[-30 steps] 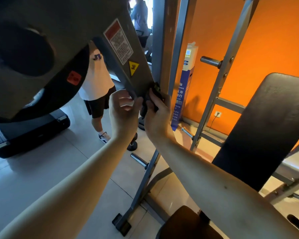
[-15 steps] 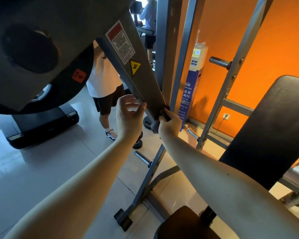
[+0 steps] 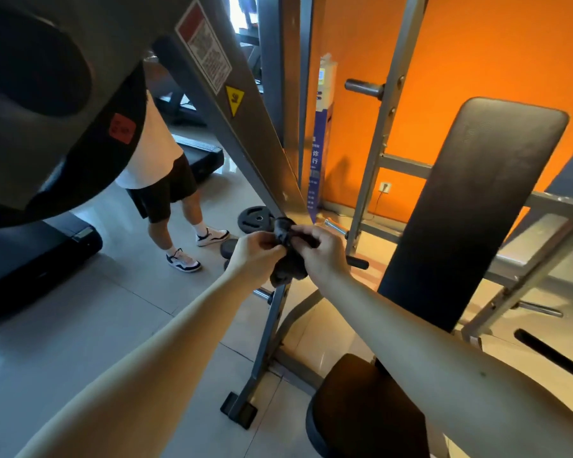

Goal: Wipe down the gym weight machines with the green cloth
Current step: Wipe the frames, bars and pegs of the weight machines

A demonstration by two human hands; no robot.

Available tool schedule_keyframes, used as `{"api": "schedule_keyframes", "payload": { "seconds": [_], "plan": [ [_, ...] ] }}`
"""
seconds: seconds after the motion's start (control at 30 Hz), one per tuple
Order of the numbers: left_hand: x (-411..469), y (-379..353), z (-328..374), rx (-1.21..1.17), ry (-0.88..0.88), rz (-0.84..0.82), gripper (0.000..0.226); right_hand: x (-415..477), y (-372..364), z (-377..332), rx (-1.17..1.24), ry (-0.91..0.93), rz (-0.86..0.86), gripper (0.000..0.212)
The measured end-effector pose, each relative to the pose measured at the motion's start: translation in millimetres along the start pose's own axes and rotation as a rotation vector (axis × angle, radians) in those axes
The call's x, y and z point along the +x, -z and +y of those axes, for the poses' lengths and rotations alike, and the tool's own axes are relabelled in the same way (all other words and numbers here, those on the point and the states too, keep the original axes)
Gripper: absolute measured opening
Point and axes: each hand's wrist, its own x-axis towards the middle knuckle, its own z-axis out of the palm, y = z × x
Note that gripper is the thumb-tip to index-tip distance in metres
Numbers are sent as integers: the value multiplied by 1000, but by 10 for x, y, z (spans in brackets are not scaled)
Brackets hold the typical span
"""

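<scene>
Orange wall [image 3: 477, 44] behind, cloth [image 3: 288, 271] between left hand [image 3: 255, 256] and right hand [image 3: 325, 256] grips.

the cloth [image 3: 286, 259] looks like soft, dark, crumpled fabric with a matt nap. the slanted arm [image 3: 255, 150] is grey painted metal, smooth with a dull sheen, and its warning label [image 3: 204, 44] looks like printed paper or film; the backrest pad [image 3: 470, 206] is black, matt and faintly grained. the floor tiles [image 3: 80, 325] are smooth and glossy, the wall [image 3: 493, 44] matt orange paint.
</scene>
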Motion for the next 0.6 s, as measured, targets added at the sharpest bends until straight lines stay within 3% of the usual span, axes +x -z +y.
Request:
{"api": "schedule_keyframes", "payload": {
  "seconds": [0.07, 0.13, 0.27, 0.33, 0.43, 0.5, 0.6],
  "plan": [
    [8, -29, -43, 69, 11, 55, 10, 35, 40, 90, -214, 33, 88, 8],
    [36, -50, -62, 128, -11, 114, 14, 68, 56, 109, -254, -48, 155, 12],
    [130, -127, -17, 234, -114, 142, 19, 111, 50, -126, 223, -382, -64, 26],
    [158, -147, 32, 250, -166, 78, 14, 179, 9, -176, 294, -400, -77, 21],
    [193, -100, 84, 150, -168, 51, 14, 311, -46, -174, 263, -337, 21, 7],
    [263, -47, 94, 77, -110, 213, 12, 436, -38, -195, 203, -204, 97, 9],
    [403, 25, 125, -41, -65, 512, 30, 596, -99, -291, -17, 207, 178, 16]
  ]
}}
